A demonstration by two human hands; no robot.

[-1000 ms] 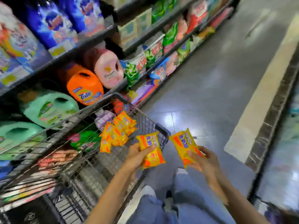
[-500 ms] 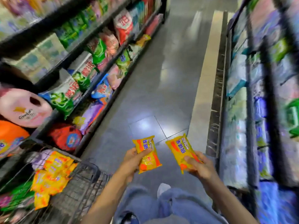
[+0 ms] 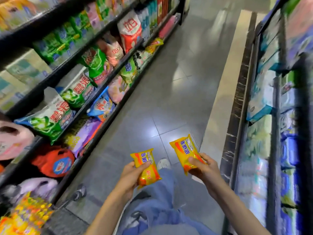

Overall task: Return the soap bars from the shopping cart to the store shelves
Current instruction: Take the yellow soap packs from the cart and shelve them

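Note:
I carry two yellow-wrapped soap bars over the aisle floor. My left hand [image 3: 131, 175] grips one soap bar [image 3: 146, 167] with the thumb across its front. My right hand [image 3: 205, 170] grips the other soap bar [image 3: 186, 151] by its lower end. More yellow soap packs [image 3: 25, 216] lie blurred in the shopping cart at the bottom left corner; the cart's wire is barely visible. Store shelves [image 3: 274, 116] with blue and green packages run along the right, very close to my right arm.
Left shelving [image 3: 71, 65] holds detergent bags, a red jug [image 3: 54, 161] and a pink jug [image 3: 11, 141]. Grey tiled aisle floor [image 3: 166, 92] stretches ahead. My jeans and a shoe [image 3: 163, 163] show below the hands.
The view has swung right and away from the cart, which has slid to the bottom left corner. The right shelves have come closer. Both hands still hold their soap bars.

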